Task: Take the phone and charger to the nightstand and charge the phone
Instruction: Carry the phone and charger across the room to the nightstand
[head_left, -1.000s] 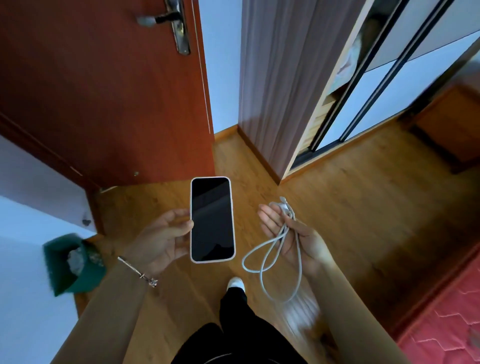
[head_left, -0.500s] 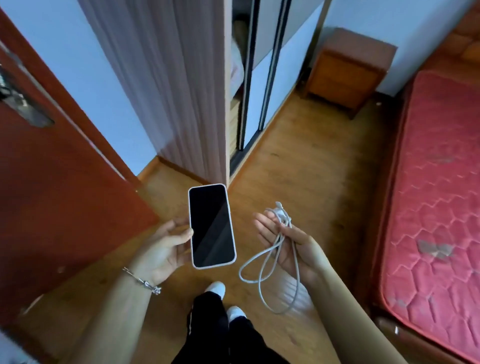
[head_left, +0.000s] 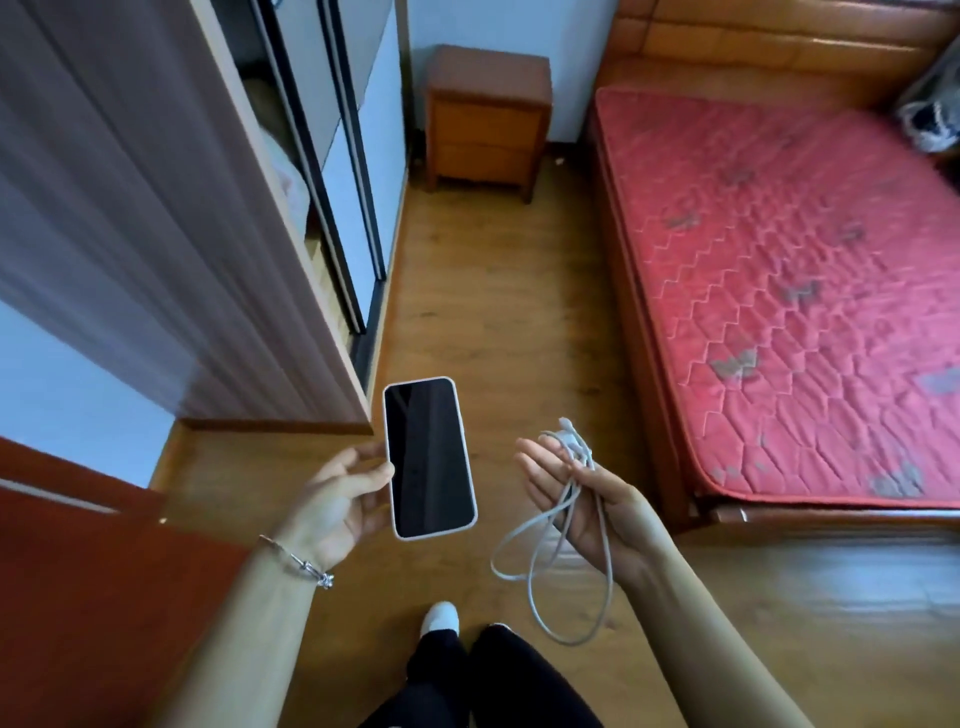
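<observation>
Wooden floor (head_left: 498, 291); glossy phone (head_left: 430, 457), looped cable (head_left: 574, 448).

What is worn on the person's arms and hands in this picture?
The left forearm and right forearm are bare, with no sleeve in view. The left wrist carries a thin silver bracelet with a small knot-like charm. The left hand and right hand wear no gloves, and no ring shows.

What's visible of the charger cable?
The charger cable is white, thin and flexible, apparently rubber-coated. Loosely coiled, its bunched top with the connector ends lies across the upturned right hand, seemingly pinned by the thumb; several loops hang free below, above the wooden floor. Nothing else touches it.
</observation>
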